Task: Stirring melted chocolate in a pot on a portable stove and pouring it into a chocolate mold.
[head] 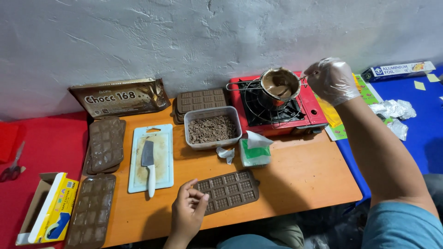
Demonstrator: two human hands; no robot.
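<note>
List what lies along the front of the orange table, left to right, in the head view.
Brown mould tray at the table's left corner → white cutting board with the knife on it → left hand → brown chocolate mould.

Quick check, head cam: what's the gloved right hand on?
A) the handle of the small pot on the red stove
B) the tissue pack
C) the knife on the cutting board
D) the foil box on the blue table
A: the gloved right hand is closed at the handle of the small pot of melted chocolate sitting on the red stove, while the knife lies untouched on the cutting board.
</note>
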